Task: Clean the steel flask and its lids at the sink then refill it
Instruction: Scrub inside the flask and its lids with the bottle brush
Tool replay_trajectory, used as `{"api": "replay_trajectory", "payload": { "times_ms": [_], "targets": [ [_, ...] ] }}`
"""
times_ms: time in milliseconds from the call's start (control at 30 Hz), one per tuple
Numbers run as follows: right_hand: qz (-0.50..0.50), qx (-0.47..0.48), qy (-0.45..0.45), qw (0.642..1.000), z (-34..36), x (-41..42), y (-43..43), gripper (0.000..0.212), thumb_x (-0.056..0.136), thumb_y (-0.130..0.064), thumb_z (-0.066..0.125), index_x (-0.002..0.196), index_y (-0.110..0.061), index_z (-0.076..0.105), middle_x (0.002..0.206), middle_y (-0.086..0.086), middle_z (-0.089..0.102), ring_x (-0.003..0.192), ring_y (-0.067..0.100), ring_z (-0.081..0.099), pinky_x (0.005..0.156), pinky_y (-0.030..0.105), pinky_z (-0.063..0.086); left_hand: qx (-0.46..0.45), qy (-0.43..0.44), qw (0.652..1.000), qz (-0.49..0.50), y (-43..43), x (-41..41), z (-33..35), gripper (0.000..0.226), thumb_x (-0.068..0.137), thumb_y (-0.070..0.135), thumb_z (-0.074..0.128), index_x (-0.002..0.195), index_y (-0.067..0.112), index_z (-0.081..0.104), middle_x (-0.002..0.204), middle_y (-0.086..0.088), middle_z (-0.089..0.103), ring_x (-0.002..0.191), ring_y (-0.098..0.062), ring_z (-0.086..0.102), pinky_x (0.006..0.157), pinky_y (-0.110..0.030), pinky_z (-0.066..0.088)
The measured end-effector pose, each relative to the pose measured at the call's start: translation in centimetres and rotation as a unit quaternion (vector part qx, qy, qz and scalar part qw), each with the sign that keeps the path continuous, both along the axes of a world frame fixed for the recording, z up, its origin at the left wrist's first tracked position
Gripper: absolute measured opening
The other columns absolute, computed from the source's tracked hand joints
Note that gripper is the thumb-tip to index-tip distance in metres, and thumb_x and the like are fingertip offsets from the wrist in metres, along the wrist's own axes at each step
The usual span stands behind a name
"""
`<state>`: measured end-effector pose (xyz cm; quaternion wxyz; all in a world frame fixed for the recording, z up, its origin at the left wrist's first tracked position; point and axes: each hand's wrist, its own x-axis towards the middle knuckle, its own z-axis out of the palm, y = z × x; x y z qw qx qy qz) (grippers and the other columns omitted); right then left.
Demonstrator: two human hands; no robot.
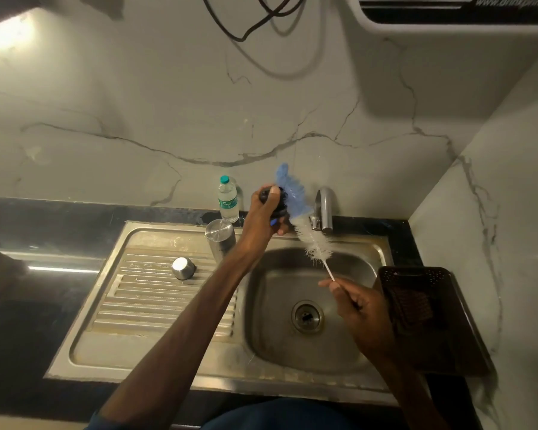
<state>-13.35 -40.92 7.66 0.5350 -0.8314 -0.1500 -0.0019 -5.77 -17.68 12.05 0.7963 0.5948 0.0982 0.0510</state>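
My left hand (263, 214) grips a black inner lid (278, 202) up above the back rim of the sink. My right hand (353, 301) pinches the thin white handle of a bottle brush (305, 226) over the basin. Its blue and white bristles lie against the lid. The steel flask (221, 240) stands upside down at the back of the draining board, partly behind my left forearm. A steel cap (183, 267) sits upside down on the ridged draining board.
The sink basin (272, 336) has a round drain (307, 315). A chrome tap (323, 209) stands behind it. A small plastic water bottle (228, 198) stands at the wall. A dark perforated basket (423, 311) sits right of the basin. Black cables hang on the wall.
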Motion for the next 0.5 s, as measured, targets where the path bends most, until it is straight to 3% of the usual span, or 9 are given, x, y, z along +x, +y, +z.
{"api": "replay_trajectory", "payload": {
  "times_ms": [100, 167, 233, 400, 500],
  "targets": [
    [-0.022, 0.023, -0.004, 0.999, 0.8, 0.9, 0.6, 0.021, 0.103, -0.011, 0.058, 0.112, -0.015, 0.077, 0.075, -0.025, 0.070, 0.059, 0.002, 0.063, 0.059, 0.012, 0.047, 0.005, -0.021, 0.998, -0.054, -1.1, -0.7, -0.4, 0.041, 0.107, 0.044, 0.046, 0.135, 0.014, 0.046, 0.110, -0.023, 0.055, 0.081, -0.024, 0.057, 0.063, -0.029, 0.052],
    [-0.027, 0.045, 0.005, 0.999, 1.6, 1.7, 1.0, 0.021, 0.104, -0.013, 0.056, 0.114, -0.013, 0.075, 0.067, -0.022, 0.066, 0.051, 0.002, 0.054, 0.052, 0.011, 0.040, -0.018, -0.019, 0.997, -0.068, -1.8, -1.2, -0.3, 0.038, 0.109, 0.038, 0.045, 0.139, 0.015, 0.045, 0.116, -0.020, 0.056, 0.088, -0.023, 0.062, 0.069, -0.029, 0.054],
    [-0.022, 0.051, 0.005, 0.998, 2.0, 2.1, 1.0, 0.022, 0.105, -0.011, 0.056, 0.115, -0.009, 0.074, 0.065, -0.027, 0.063, 0.052, -0.002, 0.054, 0.052, 0.007, 0.038, -0.038, -0.027, 0.997, -0.062, -2.1, -1.4, 0.3, 0.050, 0.105, 0.043, 0.048, 0.143, 0.012, 0.042, 0.118, -0.016, 0.057, 0.087, -0.018, 0.064, 0.070, -0.031, 0.055],
    [-0.003, 0.022, 0.005, 1.000, 0.6, 0.1, 0.2, 0.022, 0.103, -0.001, 0.055, 0.111, -0.004, 0.075, 0.059, -0.033, 0.058, 0.050, -0.007, 0.055, 0.053, 0.005, 0.038, -0.014, -0.034, 0.999, -0.009, -1.0, -0.8, 1.4, 0.057, 0.099, 0.049, 0.049, 0.142, 0.012, 0.046, 0.120, -0.008, 0.065, 0.102, -0.032, 0.064, 0.079, -0.041, 0.060],
    [-0.012, 0.029, 0.016, 0.999, 0.3, -0.2, 0.0, 0.022, 0.103, -0.001, 0.055, 0.110, -0.006, 0.076, 0.057, -0.030, 0.057, 0.045, -0.002, 0.049, 0.051, 0.007, 0.035, 0.018, -0.032, 0.999, -0.022, -0.7, -0.8, 1.1, 0.043, 0.104, 0.038, 0.047, 0.136, 0.010, 0.052, 0.118, -0.005, 0.070, 0.102, -0.026, 0.070, 0.081, -0.038, 0.063]
  ]
}}
